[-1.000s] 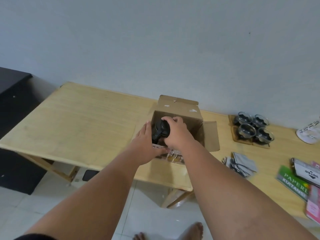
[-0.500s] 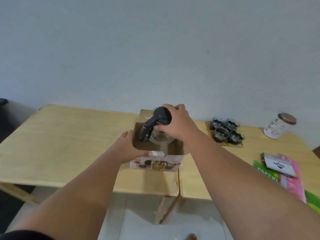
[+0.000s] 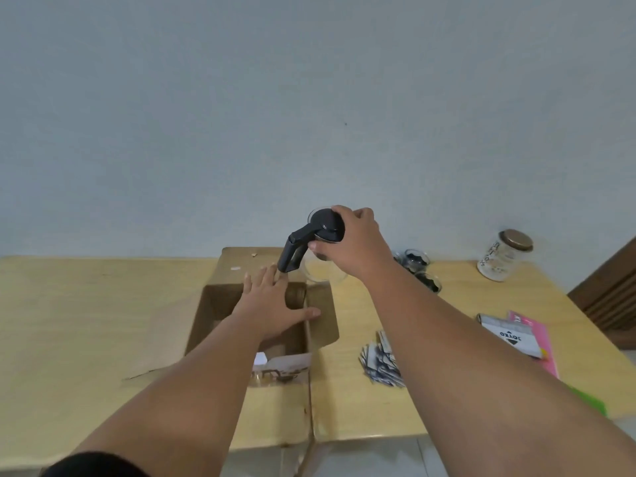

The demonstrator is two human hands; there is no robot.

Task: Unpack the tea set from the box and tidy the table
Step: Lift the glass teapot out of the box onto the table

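Observation:
An open cardboard box (image 3: 220, 304) stands on the wooden table (image 3: 86, 321). My right hand (image 3: 351, 242) grips the black lid of a glass teapot (image 3: 323, 270) with a black handle and holds it up in the air above the box's far right corner. My left hand (image 3: 275, 304) is spread flat over the box's opening, fingers apart, its thumb on the right wall. A printed leaflet (image 3: 278, 370) lies inside the box at its near edge. Small glass cups (image 3: 418, 263) sit behind my right forearm, partly hidden.
A glass jar with a brown lid (image 3: 506, 254) stands at the far right of the table. Small dark packets (image 3: 380, 363) lie right of the box. A white packet (image 3: 509, 335) rests on pink and green sheets at the right edge.
My right hand has lifted the teapot out of the box and up to the right. My left hand has shifted from the box's left wall to over its opening.

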